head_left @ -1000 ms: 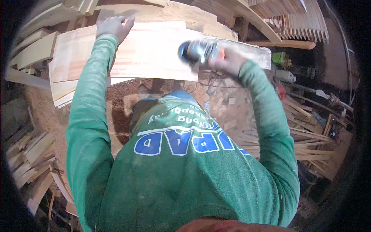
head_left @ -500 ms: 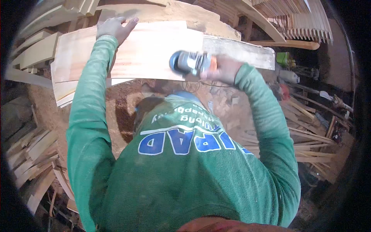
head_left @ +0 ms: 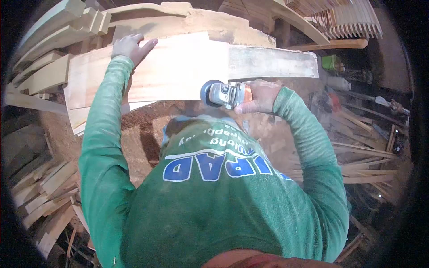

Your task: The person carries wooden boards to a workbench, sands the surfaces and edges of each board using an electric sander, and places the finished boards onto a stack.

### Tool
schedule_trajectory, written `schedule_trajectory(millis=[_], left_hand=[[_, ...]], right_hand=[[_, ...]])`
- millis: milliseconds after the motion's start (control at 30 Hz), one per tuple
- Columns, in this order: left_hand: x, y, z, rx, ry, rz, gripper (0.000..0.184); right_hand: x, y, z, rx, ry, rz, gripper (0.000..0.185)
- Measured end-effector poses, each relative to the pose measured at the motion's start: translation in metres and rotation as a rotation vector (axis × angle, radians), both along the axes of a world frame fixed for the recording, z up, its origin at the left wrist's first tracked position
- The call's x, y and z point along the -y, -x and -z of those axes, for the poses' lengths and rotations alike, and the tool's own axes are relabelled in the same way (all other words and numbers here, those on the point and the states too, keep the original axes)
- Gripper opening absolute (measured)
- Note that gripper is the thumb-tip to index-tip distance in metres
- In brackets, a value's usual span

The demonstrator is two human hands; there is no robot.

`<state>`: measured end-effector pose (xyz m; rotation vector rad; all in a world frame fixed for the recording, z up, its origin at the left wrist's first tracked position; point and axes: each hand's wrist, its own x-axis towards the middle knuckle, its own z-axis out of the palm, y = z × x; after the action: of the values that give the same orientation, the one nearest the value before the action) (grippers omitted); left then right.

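Observation:
My right hand is wrapped round the orange body of an angle grinder. The grinder's round disc lies over the near edge of a pale wooden board; I cannot tell whether it touches the wood. Toward the board's far left side, my left hand rests on top with its thumb stretched out, holding nothing. More thin boards show under the pale one at its left end. A greyish, worn plank extends to the right from beneath it.
Curved timber pieces are stacked at the far left. Slatted wood stands at the far right, near a green container. Loose wood strips lie on the right, and offcuts on the left.
My right hand has drawn the grinder toward me, from over the board to its near edge. The left hand stays at the same place on the board. The view has shifted slightly.

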<state>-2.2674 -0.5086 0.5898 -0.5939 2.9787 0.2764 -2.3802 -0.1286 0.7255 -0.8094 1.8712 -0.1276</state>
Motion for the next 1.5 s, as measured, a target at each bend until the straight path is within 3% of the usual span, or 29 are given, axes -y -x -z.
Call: schedule_trajectory(millis=[67, 200, 300, 433, 500, 567, 667, 767, 967, 1033, 1133, 1233, 1333, 1500], left_hand=[[0.006, 0.002, 0.017, -0.019, 0.042, 0.006, 0.071], [0.001, 0.005, 0.005, 0.038, 0.009, -0.005, 0.074], [0.005, 0.008, 0.000, 0.162, 0.004, -0.013, 0.086], [0.014, 0.003, -0.017, -0.035, 0.049, -0.085, 0.086], [0.011, -0.008, -0.055, -0.147, 0.205, -0.120, 0.078], [0.012, -0.027, -0.085, -0.326, 0.267, -0.054, 0.074], [-0.008, -0.070, -0.114, -0.383, 0.384, 0.130, 0.063], [-0.041, -0.103, -0.117, -0.709, 0.431, 0.186, 0.056], [-0.136, -0.154, -0.044, -0.461, 0.260, 0.140, 0.038], [-0.146, -0.168, -0.014, -0.324, 0.092, 0.099, 0.045], [-0.126, -0.172, 0.023, -0.263, 0.218, -0.003, 0.079], [-0.104, -0.153, 0.020, -0.014, 0.180, -0.160, 0.114], [-0.106, -0.136, -0.004, 0.186, 0.152, -0.134, 0.127], [-0.116, -0.122, -0.001, 0.342, 0.193, -0.189, 0.134]], right_hand=[[-0.005, 0.016, 0.022, -0.020, 0.002, 0.002, 0.079], [-0.002, 0.076, 0.052, -0.168, 0.150, 0.319, 0.085], [-0.014, 0.118, 0.065, -0.289, 0.211, 0.501, 0.092], [-0.058, 0.119, 0.070, -0.358, 0.348, 0.760, 0.085], [-0.083, 0.100, 0.067, -0.350, 0.435, 0.813, 0.078], [-0.100, 0.090, 0.060, -0.337, 0.544, 0.849, 0.070], [-0.131, 0.095, 0.071, -0.248, 0.599, 0.896, 0.063], [-0.131, 0.087, 0.053, -0.183, 0.572, 0.914, 0.064], [-0.122, 0.086, 0.037, -0.172, 0.583, 0.846, 0.060], [-0.127, 0.091, 0.041, -0.133, 0.588, 0.762, 0.058], [-0.105, 0.069, 0.037, -0.099, 0.628, 0.511, 0.057], [-0.075, 0.040, 0.019, 0.011, 0.443, 0.302, 0.066], [-0.044, 0.024, 0.021, -0.020, 0.241, 0.070, 0.071], [-0.009, 0.033, 0.026, -0.047, 0.244, -0.075, 0.078]])
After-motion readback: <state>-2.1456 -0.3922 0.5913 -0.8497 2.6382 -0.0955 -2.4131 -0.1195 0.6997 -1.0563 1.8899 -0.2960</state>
